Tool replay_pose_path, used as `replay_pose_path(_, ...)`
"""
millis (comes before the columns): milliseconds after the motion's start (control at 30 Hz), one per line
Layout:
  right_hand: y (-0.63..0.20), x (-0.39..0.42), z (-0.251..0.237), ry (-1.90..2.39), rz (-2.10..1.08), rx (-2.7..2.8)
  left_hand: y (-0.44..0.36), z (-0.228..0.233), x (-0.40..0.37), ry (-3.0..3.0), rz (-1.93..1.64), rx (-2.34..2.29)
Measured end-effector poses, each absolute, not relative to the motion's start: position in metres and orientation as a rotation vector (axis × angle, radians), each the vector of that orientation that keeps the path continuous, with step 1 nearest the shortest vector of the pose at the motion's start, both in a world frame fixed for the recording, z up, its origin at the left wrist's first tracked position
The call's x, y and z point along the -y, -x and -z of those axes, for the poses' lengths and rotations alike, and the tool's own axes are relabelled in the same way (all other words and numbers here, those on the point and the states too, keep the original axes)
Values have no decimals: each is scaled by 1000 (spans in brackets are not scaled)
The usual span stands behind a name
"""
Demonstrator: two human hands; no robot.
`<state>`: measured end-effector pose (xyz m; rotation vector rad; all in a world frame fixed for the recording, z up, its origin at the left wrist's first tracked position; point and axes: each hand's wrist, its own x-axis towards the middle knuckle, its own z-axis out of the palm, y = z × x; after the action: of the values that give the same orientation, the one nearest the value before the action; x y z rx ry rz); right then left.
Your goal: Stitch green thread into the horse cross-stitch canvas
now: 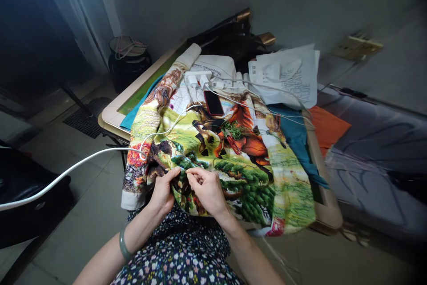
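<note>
A large embroidered cloth point(233, 151) with brown horses, green trees and fields lies spread over a small table and hangs down onto my lap. My left hand point(163, 191) grips the near edge of the cloth from the left, thumb on top. My right hand point(205, 187) rests on the cloth beside it, thumb and forefinger pinched together at the fabric as if on a needle, which is too small to see. Both hands meet at a dark green patch of the cloth.
A red phone point(213, 102) and white chargers point(198, 78) lie on the cloth's far part, with white cables point(83, 160) trailing left. A white printed bag point(290, 78) sits at the back. The table's edge point(113, 120) shows left; a grey sofa point(376, 156) stands right.
</note>
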<state>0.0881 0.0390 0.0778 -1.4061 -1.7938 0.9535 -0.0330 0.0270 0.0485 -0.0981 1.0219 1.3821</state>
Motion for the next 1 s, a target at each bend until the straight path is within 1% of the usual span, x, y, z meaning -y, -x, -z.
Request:
replay_pose_path(133,-93,-40,-80,1409,-981,1718,33,-50,-27,83,-1383,-998)
replay_pose_path(467,-90,-44,-89,1332,-780,1937,33,-49,-26,89,-1382,-1001)
replay_pose_path(1000,-86,-49,-93,1370,-703,2067,33,-48,-27,130,-1381,-1013)
